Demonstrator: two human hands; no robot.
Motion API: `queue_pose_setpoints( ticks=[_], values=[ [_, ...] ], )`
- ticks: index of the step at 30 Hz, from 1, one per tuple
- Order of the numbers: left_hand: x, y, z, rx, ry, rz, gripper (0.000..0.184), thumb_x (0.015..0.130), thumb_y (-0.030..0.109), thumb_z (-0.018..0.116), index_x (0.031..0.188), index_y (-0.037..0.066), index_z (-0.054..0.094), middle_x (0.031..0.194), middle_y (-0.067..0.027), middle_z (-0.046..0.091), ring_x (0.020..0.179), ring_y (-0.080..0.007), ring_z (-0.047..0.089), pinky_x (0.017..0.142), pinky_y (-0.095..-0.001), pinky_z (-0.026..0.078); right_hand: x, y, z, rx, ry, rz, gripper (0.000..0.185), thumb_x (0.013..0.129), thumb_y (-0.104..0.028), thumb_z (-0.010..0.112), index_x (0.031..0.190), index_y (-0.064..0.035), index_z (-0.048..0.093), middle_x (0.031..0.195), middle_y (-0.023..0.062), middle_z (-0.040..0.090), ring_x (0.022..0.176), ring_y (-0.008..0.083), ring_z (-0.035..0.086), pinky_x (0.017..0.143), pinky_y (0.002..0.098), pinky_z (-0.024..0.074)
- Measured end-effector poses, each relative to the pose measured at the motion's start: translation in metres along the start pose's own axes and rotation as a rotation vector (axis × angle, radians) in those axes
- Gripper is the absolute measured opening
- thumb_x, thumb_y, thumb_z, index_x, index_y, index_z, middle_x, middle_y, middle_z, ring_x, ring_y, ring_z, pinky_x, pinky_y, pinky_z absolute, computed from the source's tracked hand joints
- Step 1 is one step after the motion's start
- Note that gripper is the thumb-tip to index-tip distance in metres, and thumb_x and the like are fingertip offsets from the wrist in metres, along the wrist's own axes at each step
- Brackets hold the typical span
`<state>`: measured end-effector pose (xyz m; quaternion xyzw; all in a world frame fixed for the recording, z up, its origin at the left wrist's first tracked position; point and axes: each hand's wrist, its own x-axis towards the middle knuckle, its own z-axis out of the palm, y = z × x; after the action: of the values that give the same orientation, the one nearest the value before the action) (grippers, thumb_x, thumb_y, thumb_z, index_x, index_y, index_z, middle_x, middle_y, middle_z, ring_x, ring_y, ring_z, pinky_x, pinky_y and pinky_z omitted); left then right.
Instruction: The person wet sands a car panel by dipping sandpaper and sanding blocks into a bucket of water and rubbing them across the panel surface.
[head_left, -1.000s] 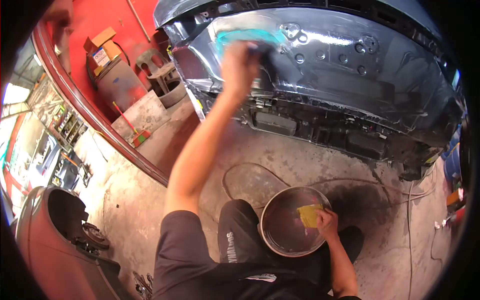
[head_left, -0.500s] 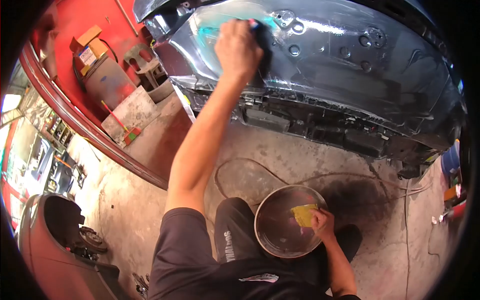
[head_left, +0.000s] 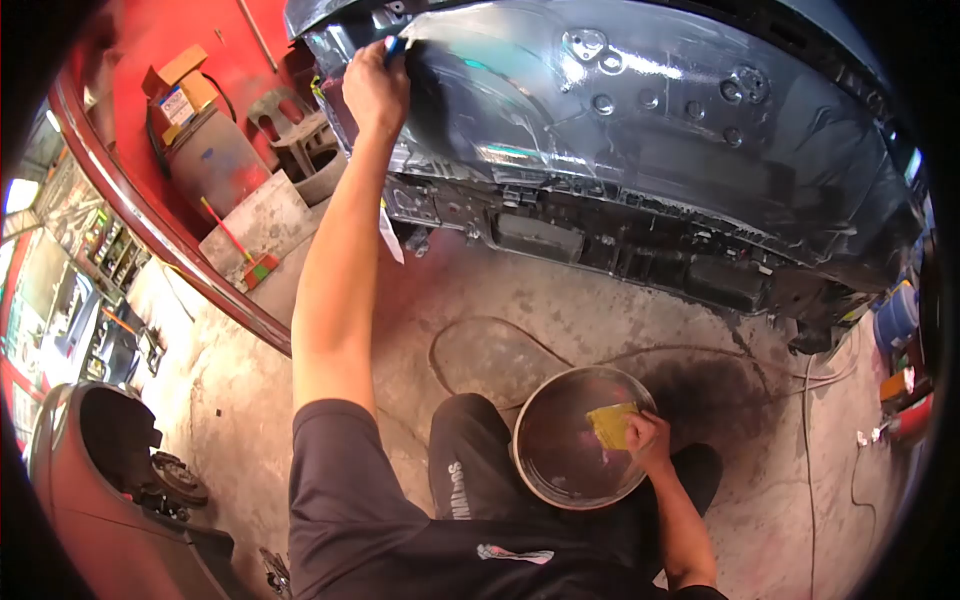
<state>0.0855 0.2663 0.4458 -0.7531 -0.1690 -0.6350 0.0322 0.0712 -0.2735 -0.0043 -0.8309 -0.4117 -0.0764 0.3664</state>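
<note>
My left hand (head_left: 378, 90) reaches far out to the left end of a wet, dark grey car panel (head_left: 660, 130), fingers closed around a small blue pad (head_left: 395, 47); most of the pad is hidden by the hand. A large round basin (head_left: 540, 480) of dark water rests at my lap between my legs. Over its right side, my right hand (head_left: 648, 440) pinches a flat yellow sponge (head_left: 610, 426), which hangs above or touches the water; I cannot tell which.
Below the panel, black underparts (head_left: 540, 238) are exposed. A hose (head_left: 480, 322) loops across the concrete floor. On the left stand a reddish car part (head_left: 90, 500), a broom (head_left: 260, 270), a plastic chair (head_left: 285, 125) and a cardboard box (head_left: 185, 90). A blue bucket (head_left: 897, 318) is at right.
My left hand has slid left across the panel with the blue pad, to its left edge. The right hand and yellow sponge have barely moved. The view has shifted slightly.
</note>
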Motion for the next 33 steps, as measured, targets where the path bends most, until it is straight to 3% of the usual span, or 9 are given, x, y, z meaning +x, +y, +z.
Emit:
queue_pose_setpoints(
  ticks=[5,7,11,17,19,21,23,27,33],
  values=[
    [-0.063,0.062,0.032,-0.072,0.131,0.186,0.023,0.079,0.006,0.069,0.102,0.005,0.069,0.098,-0.0132,0.066,0.095,-0.0361,0.064,0.079,-0.0474,0.054,0.003,-0.001,-0.002,0.025,0.021,-0.028,0.021,0.078,0.001,0.059,0.090,-0.0047,0.075,0.062,0.0188,0.059,0.060,0.0406,0.062,0.085,0.0451,0.0597],
    [-0.108,0.096,0.022,-0.237,0.108,0.280,0.032,0.068,-0.003,0.066,0.100,0.004,0.064,0.091,-0.0125,0.061,0.085,-0.0353,0.060,0.069,-0.0471,0.052,0.003,-0.003,-0.002,0.018,-0.014,-0.030,0.021,0.078,0.001,0.059,0.090,-0.0046,0.076,0.062,0.0188,0.059,0.059,0.0405,0.062,0.087,0.0450,0.0596],
    [-0.158,0.152,-0.009,-0.317,-0.063,0.401,0.036,0.070,-0.002,0.068,0.105,0.002,0.066,0.097,-0.0120,0.061,0.087,-0.0325,0.059,0.071,-0.0439,0.052,-0.001,-0.001,0.001,-0.017,-0.031,-0.043,0.022,0.078,0.000,0.059,0.092,-0.0045,0.077,0.060,0.0186,0.058,0.059,0.0404,0.062,0.092,0.0451,0.0589],
    [-0.106,0.072,-0.023,-0.322,-0.191,0.320,0.037,0.071,-0.003,0.069,0.106,0.009,0.069,0.091,-0.0107,0.064,0.086,-0.0347,0.063,0.073,-0.0455,0.053,-0.002,0.008,0.008,-0.044,0.000,-0.051,0.021,0.080,-0.002,0.060,0.091,-0.0034,0.077,0.060,0.0194,0.060,0.063,0.0407,0.065,0.094,0.0451,0.0582],
    [-0.050,0.027,-0.007,-0.222,0.122,0.214,0.026,0.079,0.001,0.070,0.102,0.013,0.073,0.094,-0.0108,0.069,0.087,-0.0344,0.065,0.074,-0.0467,0.056,-0.001,0.006,0.006,-0.054,-0.018,-0.037,0.021,0.080,-0.002,0.060,0.091,-0.0031,0.077,0.062,0.0197,0.061,0.064,0.0409,0.066,0.093,0.0451,0.0585],
    [0.000,-0.011,-0.002,-0.143,0.180,0.290,0.024,0.080,0.003,0.069,0.102,0.013,0.074,0.093,-0.0091,0.068,0.085,-0.0335,0.065,0.070,-0.0455,0.056,-0.003,0.008,0.005,-0.061,-0.032,-0.025,0.021,0.080,-0.001,0.060,0.092,-0.0028,0.077,0.063,0.0201,0.062,0.065,0.0412,0.066,0.091,0.0452,0.0590],
    [0.019,-0.020,0.006,-0.078,0.081,0.239,0.017,0.087,0.014,0.074,0.103,0.008,0.077,0.098,-0.0109,0.073,0.092,-0.0359,0.071,0.081,-0.0439,0.056,-0.002,0.008,0.004,-0.045,-0.046,-0.024,0.021,0.080,-0.001,0.060,0.092,-0.0023,0.077,0.065,0.0201,0.063,0.066,0.0411,0.066,0.088,0.0449,0.0592],
    [-0.021,-0.004,0.021,0.151,0.074,0.304,0.019,0.089,0.012,0.066,0.105,0.014,0.076,0.093,-0.0064,0.067,0.092,-0.0301,0.068,0.074,-0.0446,0.056,0.003,-0.003,-0.002,-0.010,-0.021,0.014,0.021,0.079,0.000,0.060,0.092,-0.0025,0.077,0.070,0.0204,0.065,0.067,0.0403,0.067,0.084,0.0441,0.0595],
    [-0.144,0.044,-0.008,-0.049,-0.030,0.315,0.035,0.080,-0.002,0.065,0.111,0.012,0.074,0.100,-0.0052,0.069,0.087,-0.0269,0.066,0.069,-0.0400,0.056,-0.002,0.012,0.005,-0.049,-0.072,-0.026,0.024,0.079,0.000,0.059,0.093,-0.0052,0.077,0.072,0.0199,0.067,0.068,0.0389,0.068,0.085,0.0427,0.0598]
  ],
)
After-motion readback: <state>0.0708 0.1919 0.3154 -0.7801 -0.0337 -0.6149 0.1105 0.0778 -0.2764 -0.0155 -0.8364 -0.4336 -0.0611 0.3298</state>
